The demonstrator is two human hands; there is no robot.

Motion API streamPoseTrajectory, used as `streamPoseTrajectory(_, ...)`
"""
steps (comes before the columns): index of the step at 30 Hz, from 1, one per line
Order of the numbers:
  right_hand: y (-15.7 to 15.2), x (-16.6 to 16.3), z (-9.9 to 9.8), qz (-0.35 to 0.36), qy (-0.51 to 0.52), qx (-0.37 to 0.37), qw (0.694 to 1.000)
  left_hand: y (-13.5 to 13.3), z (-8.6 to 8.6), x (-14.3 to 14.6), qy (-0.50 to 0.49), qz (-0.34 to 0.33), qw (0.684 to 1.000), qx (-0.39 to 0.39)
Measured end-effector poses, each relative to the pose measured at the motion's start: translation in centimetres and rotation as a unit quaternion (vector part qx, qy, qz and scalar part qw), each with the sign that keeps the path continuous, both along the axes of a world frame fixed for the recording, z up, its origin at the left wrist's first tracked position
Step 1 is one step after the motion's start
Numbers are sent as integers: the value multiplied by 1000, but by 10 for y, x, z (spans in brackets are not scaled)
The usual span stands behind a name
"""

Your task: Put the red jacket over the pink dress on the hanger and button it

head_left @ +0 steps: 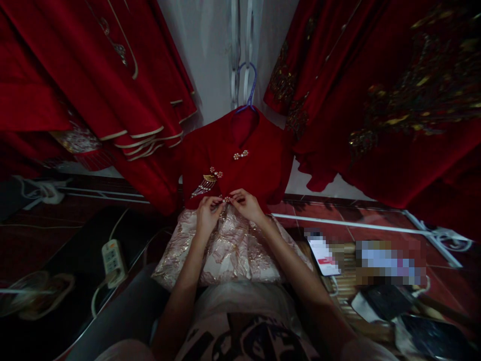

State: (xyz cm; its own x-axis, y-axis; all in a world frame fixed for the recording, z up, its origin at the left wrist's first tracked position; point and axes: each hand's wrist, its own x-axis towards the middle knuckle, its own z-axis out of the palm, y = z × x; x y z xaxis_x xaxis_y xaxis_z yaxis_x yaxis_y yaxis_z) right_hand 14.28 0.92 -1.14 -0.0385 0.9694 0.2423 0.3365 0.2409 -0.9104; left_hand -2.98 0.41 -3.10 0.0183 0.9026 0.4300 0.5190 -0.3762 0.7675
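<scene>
A small red dress (259,165) with a pale lace skirt (233,255) hangs on a purple hanger (248,87) in front of me. Two pearl fasteners (241,155) and a gold tassel brooch (206,183) sit on its chest. My left hand (208,210) and my right hand (246,203) meet at the dress's lower front edge. Both pinch a small pearl button (226,199) between thumb and fingers, so both are closed on it.
Red embroidered garments hang at left (93,75) and right (394,100). A white power strip (112,260) with its cable lies on a dark surface at left. Papers and dark items (379,301) lie on the floor at right, by a white rack foot (432,230).
</scene>
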Motion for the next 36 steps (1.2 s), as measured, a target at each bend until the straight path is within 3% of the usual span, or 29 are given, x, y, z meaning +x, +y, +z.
streamPoseTrajectory(9, -2, -11, -11, 11, 44, -13, 999, 1, -8, 8, -135, 21, 989, -48)
streamPoseTrajectory(13, -1, -12, -11, -2, 59, -3, 998, -2, -2, 9, -158, 21, 986, -57)
streamPoseTrajectory(16, 1, -1, -5, 44, 58, -21, 997, 6, 6, 8, -213, -8, 974, -74)
streamPoseTrajectory(20, -1, 24, 16, 165, 48, -58, 983, 30, 18, 7, -320, 5, 943, -93)
streamPoseTrajectory(23, -6, 35, 31, 214, 41, -71, 973, 47, 30, 11, -394, 4, 909, -138)
streamPoseTrajectory(31, -7, 32, 34, 214, 46, -91, 971, 62, 53, 25, -545, -43, 809, -215)
streamPoseTrajectory(36, -6, 31, 31, 214, 52, -91, 971, 59, 54, 26, -568, -37, 793, -216)
